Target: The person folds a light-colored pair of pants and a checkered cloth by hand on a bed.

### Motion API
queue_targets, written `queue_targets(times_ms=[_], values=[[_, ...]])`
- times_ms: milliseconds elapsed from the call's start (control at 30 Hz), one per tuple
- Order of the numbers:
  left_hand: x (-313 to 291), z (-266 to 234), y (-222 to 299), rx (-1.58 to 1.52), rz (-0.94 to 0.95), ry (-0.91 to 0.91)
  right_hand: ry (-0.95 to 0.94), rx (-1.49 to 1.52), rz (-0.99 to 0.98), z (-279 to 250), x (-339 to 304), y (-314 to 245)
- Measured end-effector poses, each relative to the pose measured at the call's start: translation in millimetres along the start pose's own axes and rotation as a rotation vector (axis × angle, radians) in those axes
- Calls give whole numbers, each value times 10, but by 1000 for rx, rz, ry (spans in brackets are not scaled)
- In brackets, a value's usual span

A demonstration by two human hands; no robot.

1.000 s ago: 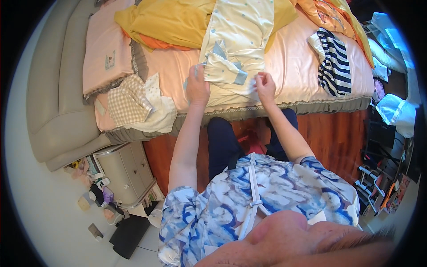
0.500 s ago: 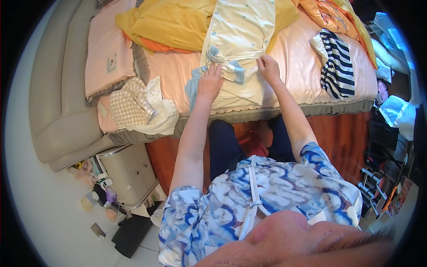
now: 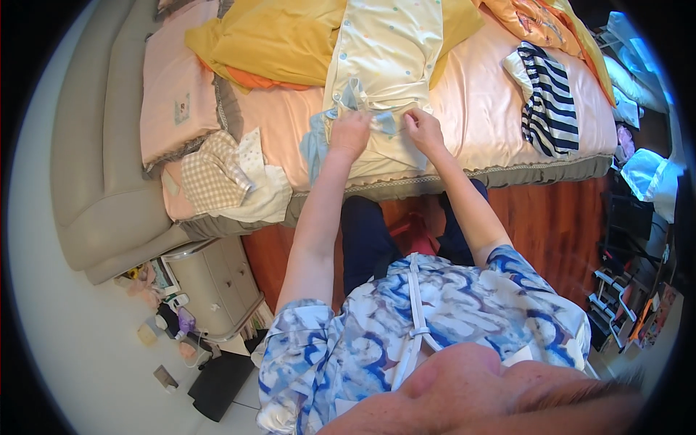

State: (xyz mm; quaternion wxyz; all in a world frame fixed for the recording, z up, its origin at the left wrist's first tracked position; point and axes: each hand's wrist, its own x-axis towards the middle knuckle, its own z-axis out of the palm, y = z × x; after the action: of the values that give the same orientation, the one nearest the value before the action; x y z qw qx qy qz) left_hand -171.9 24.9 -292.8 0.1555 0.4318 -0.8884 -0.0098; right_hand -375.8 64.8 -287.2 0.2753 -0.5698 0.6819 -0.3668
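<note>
On the bed's near edge lies a folded cream garment (image 3: 395, 151) with light blue parts and white straps. My left hand (image 3: 351, 135) is closed over its left part, fingers curled on light blue and white cloth. Close by on the right, my right hand (image 3: 423, 130) is pinched at the garment; what is between its fingertips is too small to make out. A light blue piece (image 3: 384, 123) shows between the two hands. More light blue cloth (image 3: 315, 141) sticks out left of my left hand. Beyond them stretches a cream cloth with coloured dots (image 3: 388, 43).
The bed has a pink sheet (image 3: 475, 116). A mustard cloth (image 3: 283, 36) lies at the back, a black-and-white striped garment (image 3: 551, 101) to the right. Checked clothing (image 3: 212, 170) lies by a pink pillow (image 3: 177, 101). A nightstand (image 3: 217, 279) stands at the left.
My left hand has gone from lying on the cloth to closed. My right hand has come nearer and slightly left; the white straps it held taut are no longer stretched out.
</note>
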Motion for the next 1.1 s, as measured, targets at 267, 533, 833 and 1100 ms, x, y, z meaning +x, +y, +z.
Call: queue_targets(times_ms=[267, 533, 833, 1100], values=[[-313, -204, -667, -1174, -1154, 707, -60, 126, -41, 23, -34, -7], [-174, -311, 351, -159, -1, -300, -23, 121, -53, 32, 36, 47], [-90, -221, -160, -875, -686, -1, -15, 29, -153, -95, -21, 145], [-563, -393, -806, -1121, -1268, 814, 37, -101, -133, 3, 40, 17]])
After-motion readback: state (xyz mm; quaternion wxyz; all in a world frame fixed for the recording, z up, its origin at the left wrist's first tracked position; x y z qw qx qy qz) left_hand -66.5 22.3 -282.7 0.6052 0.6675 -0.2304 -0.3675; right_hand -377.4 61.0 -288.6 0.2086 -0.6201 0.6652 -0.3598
